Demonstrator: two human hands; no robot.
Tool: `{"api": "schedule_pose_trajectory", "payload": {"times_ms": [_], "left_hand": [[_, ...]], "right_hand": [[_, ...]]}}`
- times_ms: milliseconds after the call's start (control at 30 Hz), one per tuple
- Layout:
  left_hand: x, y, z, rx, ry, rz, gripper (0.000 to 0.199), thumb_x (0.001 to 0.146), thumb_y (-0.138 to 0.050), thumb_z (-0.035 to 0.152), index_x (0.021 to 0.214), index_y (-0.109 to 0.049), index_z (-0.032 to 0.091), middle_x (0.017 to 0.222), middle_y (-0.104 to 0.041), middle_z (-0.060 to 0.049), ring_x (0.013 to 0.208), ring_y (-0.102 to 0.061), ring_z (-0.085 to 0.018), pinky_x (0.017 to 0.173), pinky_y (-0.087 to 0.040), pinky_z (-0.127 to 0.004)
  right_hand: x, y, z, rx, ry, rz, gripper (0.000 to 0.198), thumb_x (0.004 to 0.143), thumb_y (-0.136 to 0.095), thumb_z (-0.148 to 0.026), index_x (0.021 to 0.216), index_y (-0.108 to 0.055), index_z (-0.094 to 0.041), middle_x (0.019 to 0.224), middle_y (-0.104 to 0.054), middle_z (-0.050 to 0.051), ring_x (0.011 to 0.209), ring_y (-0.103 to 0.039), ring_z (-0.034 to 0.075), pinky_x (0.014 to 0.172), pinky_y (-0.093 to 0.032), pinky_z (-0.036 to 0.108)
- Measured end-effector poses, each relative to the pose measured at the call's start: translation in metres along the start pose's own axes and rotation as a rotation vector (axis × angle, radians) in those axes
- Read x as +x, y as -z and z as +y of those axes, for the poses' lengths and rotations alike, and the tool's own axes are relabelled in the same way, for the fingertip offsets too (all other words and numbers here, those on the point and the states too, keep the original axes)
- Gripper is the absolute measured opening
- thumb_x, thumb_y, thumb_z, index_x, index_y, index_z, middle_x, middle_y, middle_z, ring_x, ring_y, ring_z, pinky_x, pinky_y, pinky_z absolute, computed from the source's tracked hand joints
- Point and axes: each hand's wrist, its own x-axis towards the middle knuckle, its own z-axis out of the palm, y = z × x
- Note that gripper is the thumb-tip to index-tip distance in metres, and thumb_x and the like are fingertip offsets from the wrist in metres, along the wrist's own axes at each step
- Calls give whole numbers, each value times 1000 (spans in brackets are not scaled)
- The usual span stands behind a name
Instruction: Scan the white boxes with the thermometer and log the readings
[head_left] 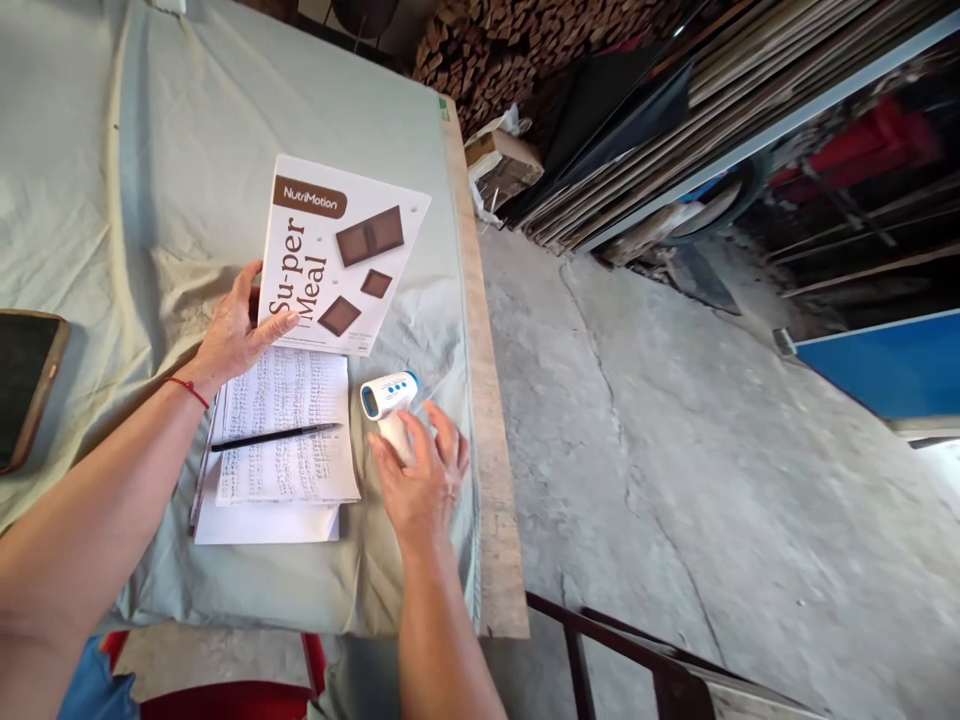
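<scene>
My left hand [240, 325] grips the lower left edge of a white NutriMotion Su-per Meal box [352, 270], thumb on the front. Brown chocolate-like squares are printed on the box, which tilts above the far end of a notebook. A white and blue infrared thermometer [390, 395] lies on the cloth right of the notebook. Around its handle is my right hand [420, 475], fingers apart, thumb to the left and index finger over the handle; a firm grip does not show. The notebook [281, 480] has handwritten pages, and a black pen [277, 437] rests across it.
A grey-green cloth [360, 100] covers the table, leaving a bare wooden edge [491, 480] at right. A phone [30, 385] lies at far left. Beyond the edge are concrete floor [637, 420], stacked firewood [495, 50] and a dark metal frame [622, 650]. A red chair [225, 700] is below.
</scene>
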Motion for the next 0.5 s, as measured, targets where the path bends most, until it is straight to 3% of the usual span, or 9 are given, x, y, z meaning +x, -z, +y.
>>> {"api": "schedule_pose_trajectory", "payload": {"times_ms": [67, 133, 267, 400, 500], "left_hand": [[0, -1, 0, -2, 4, -3, 91, 77, -59, 89, 141, -47, 25, 124, -69, -10, 123, -65, -35, 104, -52, -49], [1, -1, -1, -9, -2, -7, 92, 77, -59, 89, 142, -46, 26, 127, -68, -10, 125, -63, -35, 105, -52, -50], [2, -4, -9, -35, -29, -5, 93, 77, -60, 89, 143, -46, 26, 124, -69, -10, 126, -63, -37, 107, -50, -53], [3, -7, -18, -92, -89, 1, 92, 76, -65, 86, 144, -46, 27, 121, -70, -11, 125, -63, -38, 109, -48, -58], [2, -9, -21, -120, -106, 0, 87, 77, -66, 84, 143, -47, 29, 120, -71, -10, 124, -65, -37, 109, -50, -58]], "right_hand": [[-5, -8, -12, -4, 134, -66, 18, 91, -69, -34, 106, -77, -30, 127, -69, 9, 121, -56, 32, 110, -37, 55], [-11, -15, -23, -1, 237, -242, 25, 97, -59, -26, 115, -75, -33, 125, -70, 7, 118, -57, 29, 107, -39, 52], [-16, -18, -30, -180, 336, -436, 23, 97, -58, -20, 108, -76, -29, 100, -70, 8, 97, -58, 26, 92, -45, 45], [-16, -1, -20, -158, 444, -410, 13, 97, -61, -22, 87, -70, -22, 78, -67, 4, 78, -60, 20, 75, -48, 35], [-23, 9, -18, 108, 293, -282, 8, 96, -60, -23, 90, -65, -22, 74, -68, 1, 66, -63, 15, 64, -51, 29]]}}
